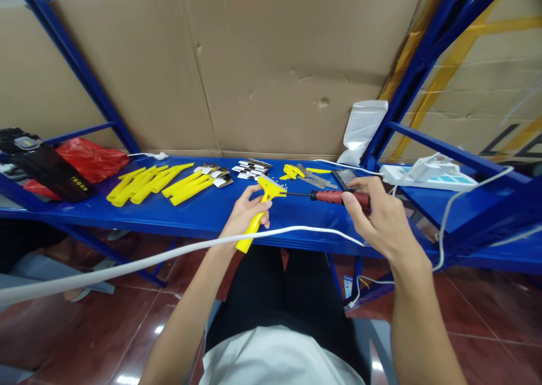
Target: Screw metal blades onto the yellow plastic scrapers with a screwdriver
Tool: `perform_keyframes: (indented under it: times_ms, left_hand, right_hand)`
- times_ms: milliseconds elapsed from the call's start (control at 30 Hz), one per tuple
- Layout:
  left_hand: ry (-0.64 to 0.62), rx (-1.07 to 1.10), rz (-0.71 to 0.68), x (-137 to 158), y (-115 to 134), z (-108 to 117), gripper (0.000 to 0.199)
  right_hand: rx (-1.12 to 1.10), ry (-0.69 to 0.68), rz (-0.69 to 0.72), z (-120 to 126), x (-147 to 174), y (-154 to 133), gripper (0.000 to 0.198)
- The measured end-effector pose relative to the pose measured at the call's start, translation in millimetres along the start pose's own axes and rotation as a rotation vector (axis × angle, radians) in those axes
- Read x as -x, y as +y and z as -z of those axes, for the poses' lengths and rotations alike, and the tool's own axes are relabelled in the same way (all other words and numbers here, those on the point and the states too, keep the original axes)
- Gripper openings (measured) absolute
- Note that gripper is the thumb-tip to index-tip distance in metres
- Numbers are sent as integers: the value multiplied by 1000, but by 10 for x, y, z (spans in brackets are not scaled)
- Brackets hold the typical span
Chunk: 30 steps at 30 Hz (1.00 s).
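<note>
In my left hand (249,207) is a yellow scraper (254,227), its handle pointing down towards me and its wide head up. My fingers wrap round the neck. My right hand (376,213) grips a screwdriver (330,196) by its dark red handle. The thin shaft lies level, and its tip meets the side of the scraper's head. Small yellow parts (291,172) and flat metal blades (309,176) lie on the blue shelf just beyond. Several white-and-dark blade pieces (249,169) rest behind the scraper.
Several yellow handles (144,187) lie in rows on the blue shelf (203,213), left of my hands. A black power tool (46,167) and a red bag (91,159) sit far left. At right is a white power strip (427,177). A white cable (169,253) crosses before my arms.
</note>
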State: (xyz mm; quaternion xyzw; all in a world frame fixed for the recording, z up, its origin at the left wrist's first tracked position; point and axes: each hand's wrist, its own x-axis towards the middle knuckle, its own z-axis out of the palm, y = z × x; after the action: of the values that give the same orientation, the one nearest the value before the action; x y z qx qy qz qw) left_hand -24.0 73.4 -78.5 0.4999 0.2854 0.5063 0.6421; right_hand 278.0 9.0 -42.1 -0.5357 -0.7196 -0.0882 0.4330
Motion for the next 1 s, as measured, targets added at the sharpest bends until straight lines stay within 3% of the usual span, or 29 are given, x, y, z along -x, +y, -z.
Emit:
perform_keyframes:
  times_ms: [167, 367, 600, 733, 867, 1000]
  left_hand:
    - [5, -3, 0, -14, -10, 6, 63]
    - [-9, -24, -11, 6, -6, -12, 58]
    - [0, -24, 3, 2, -6, 5, 59]
    - [-4, -29, 1, -6, -10, 3, 59]
    - [4, -37, -7, -3, -13, -8, 59]
    - [2, -37, -7, 1, -13, -5, 58]
  right_hand:
    - [-103, -90, -38, 65, 35, -12, 39]
    - [15, -35, -79, 51, -11, -31, 49]
    - [-103, -64, -49, 14, 3, 36, 51]
    - [-103, -80, -46, 49, 4, 9, 39]
    - [-27, -51, -93, 29, 2, 16, 47]
    - [-130, -68, -68, 4, 10, 45, 48]
